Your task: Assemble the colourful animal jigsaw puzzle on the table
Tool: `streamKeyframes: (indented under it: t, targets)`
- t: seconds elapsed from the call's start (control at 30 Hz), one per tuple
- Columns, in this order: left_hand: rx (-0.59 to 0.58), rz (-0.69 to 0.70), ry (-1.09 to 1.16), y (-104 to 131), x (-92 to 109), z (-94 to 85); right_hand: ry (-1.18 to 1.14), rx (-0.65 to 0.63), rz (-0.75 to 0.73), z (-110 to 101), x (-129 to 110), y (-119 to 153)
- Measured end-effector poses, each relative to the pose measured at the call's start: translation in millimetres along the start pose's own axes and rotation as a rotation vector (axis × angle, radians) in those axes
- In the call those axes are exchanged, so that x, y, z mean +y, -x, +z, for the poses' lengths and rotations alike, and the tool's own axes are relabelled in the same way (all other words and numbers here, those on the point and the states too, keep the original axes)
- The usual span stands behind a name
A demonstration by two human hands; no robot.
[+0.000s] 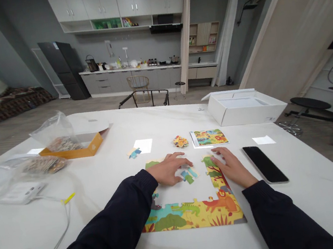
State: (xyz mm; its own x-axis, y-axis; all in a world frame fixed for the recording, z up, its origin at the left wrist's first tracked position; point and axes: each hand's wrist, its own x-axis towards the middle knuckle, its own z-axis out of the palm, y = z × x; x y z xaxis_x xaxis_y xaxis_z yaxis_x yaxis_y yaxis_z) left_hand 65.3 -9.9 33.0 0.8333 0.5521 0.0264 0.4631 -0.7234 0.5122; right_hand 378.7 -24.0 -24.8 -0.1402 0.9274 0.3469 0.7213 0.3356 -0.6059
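Observation:
A jigsaw puzzle frame (pixel 182 216) with a jungle picture, including a lion and a crocodile, lies on the white table with a bare middle. Inside it sit a few loose blue and green puzzle pieces (pixel 189 175). My left hand (pixel 168 170) reaches over the frame's left side, fingers apart and curved beside these pieces. At the upper right corner, my right hand (pixel 231 167) rests its fingertips by the green piece (pixel 207 161), its fingers spread. Part of the left side is hidden under my left hand and sleeve.
Beyond the puzzle lie a heap of yellow pieces (pixel 180 141), blue pieces (pixel 134 152) and a picture card (pixel 210 137). A phone (pixel 265 164) lies right, before a white box (pixel 243 106). Left are a yellow box lid (pixel 92 144), bagged pieces (pixel 44 164) and a cable (pixel 69 221).

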Motion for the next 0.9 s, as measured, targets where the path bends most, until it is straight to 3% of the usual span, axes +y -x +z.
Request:
streamKeyframes:
  t: [0.23,0.6,0.8,0.9]
  targets:
    - [0.010,-0.003,-0.027,-22,-2,-2.0,-0.010,0.007,0.027,1,0,1]
    - [0.040,0.021,-0.084,-21,0,-5.3,-0.029,0.001,0.031,-2,-6,0]
    - [0.049,0.080,0.026,-16,3,-8.2,-0.025,-0.007,0.032,-2,-5,1]
    - [0.060,0.034,0.035,-16,4,-5.9,-0.024,-0.004,0.039,-2,-6,1]
